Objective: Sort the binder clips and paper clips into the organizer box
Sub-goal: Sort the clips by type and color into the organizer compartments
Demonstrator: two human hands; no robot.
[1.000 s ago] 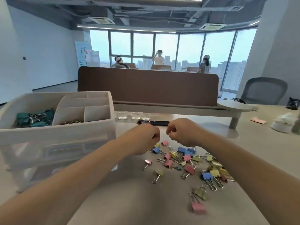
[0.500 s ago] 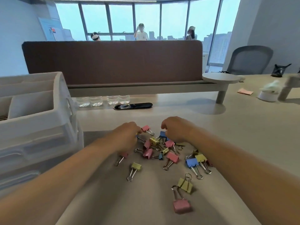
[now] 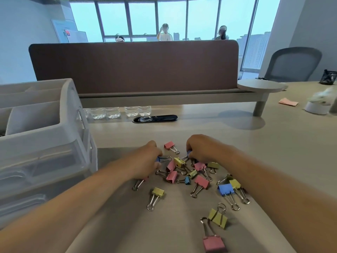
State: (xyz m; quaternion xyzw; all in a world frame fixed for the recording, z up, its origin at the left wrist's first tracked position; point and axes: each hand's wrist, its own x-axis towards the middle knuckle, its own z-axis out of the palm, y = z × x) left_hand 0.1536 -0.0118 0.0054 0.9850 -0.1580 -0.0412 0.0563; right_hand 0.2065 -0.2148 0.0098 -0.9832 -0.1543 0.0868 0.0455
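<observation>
Several pink, yellow and blue binder clips (image 3: 186, 172) lie scattered on the beige desk in front of me. My left hand (image 3: 147, 157) is down on the pile's left side, fingers curled around a blue binder clip (image 3: 160, 159) whose wire handle sticks out to the right. My right hand (image 3: 202, 150) sits at the pile's far side, pinching another blue clip (image 3: 188, 153) at its fingertips. The white organizer box (image 3: 42, 128) stands at the left, its compartments partly cut off by the frame edge.
A brown desk divider (image 3: 135, 66) runs across the back, with small water bottles (image 3: 118, 111) and a dark cable slot (image 3: 155, 118) below it. At the right are a round shelf (image 3: 260, 85), a pink note (image 3: 288, 102), a white dish (image 3: 317, 106) and a grey chair (image 3: 291, 64).
Both hands have dropped from above the pile down onto the clips, and each now has a blue clip at its fingers. The view has tilted down and shifted right.
</observation>
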